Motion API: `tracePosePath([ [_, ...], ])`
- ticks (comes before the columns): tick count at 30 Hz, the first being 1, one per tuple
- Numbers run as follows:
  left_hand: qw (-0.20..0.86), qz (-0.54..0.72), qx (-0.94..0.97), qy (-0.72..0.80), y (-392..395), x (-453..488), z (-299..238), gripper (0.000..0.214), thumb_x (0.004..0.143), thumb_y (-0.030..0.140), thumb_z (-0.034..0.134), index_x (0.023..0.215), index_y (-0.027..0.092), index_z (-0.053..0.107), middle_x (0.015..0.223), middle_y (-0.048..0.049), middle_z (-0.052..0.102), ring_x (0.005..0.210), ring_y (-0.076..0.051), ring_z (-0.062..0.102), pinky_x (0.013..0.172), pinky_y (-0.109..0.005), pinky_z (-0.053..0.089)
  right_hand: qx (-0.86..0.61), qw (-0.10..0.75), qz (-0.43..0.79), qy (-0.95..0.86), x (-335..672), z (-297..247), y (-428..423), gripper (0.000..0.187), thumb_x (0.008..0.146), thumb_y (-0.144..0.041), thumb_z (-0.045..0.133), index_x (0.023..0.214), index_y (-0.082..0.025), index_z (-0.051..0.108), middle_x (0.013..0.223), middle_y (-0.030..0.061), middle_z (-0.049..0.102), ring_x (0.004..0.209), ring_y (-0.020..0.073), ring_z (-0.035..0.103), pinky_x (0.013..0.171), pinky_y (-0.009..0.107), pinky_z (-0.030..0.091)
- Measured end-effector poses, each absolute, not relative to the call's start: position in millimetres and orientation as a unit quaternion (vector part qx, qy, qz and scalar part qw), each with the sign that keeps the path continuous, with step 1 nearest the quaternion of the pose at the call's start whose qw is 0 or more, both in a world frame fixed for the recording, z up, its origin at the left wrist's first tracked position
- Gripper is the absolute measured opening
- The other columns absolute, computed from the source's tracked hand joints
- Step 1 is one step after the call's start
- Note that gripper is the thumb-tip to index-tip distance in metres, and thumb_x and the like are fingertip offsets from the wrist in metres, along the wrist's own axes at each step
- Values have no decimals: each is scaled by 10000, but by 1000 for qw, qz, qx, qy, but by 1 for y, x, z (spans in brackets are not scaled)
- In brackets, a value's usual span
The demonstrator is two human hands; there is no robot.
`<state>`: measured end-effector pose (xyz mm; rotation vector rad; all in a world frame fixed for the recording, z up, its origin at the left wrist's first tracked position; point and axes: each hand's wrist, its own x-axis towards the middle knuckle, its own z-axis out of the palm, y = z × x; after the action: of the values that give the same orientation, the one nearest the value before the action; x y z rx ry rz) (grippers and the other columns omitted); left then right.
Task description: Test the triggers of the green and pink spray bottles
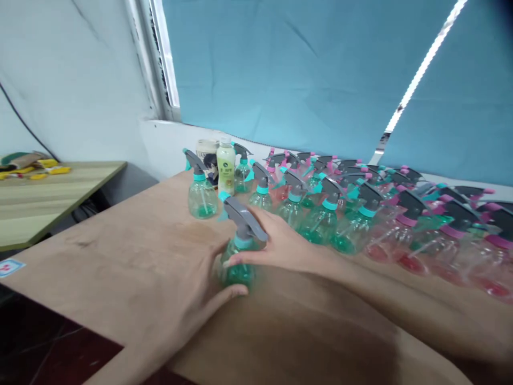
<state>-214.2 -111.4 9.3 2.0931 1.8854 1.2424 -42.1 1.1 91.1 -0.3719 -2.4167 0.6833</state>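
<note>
A small green spray bottle [239, 255] with a grey trigger head and a teal collar stands near the middle of the brown table [120, 256]. My left hand [192, 305] lies beside it on the left, the thumb against the bottle's base and the fingers curled by its side. My right hand [276, 240] reaches in from the right and wraps round the bottle's neck and body. Motion blurs both hands slightly.
Several green and pink spray bottles [340, 214] stand in rows along the back right of the table. A pale green drink bottle [226, 168] and a white container [206, 149] stand behind them. Another table [48, 198] with yellow items sits at the left.
</note>
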Motion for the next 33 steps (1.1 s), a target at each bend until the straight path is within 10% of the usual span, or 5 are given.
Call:
tracePosePath([
  [3,10,448,659,604,-94,-238,5,622,866,519,584,1377,294,310,1322,-79,528,1223,-325,494,977,-508,418,-156,271,200,-928,-41,101,13,856,688,-604,676,1380,-216,356,1426,113,427,1289,258,422,1029,449,389],
  [14,-79,417,654,626,-23,-281,-9,693,860,530,610,1400,233,292,1287,-121,519,1200,-318,496,952,-459,423,-291,353,-140,-878,-60,139,86,423,860,-306,550,1206,-67,510,1226,188,573,1145,289,524,943,394,412],
  [33,-196,337,653,649,12,-279,18,709,851,615,550,1393,186,391,1153,-144,476,1085,-375,481,871,-505,448,-332,263,-187,-886,-77,129,105,371,930,-271,398,1193,-35,512,671,86,678,716,256,655,1022,477,252],
])
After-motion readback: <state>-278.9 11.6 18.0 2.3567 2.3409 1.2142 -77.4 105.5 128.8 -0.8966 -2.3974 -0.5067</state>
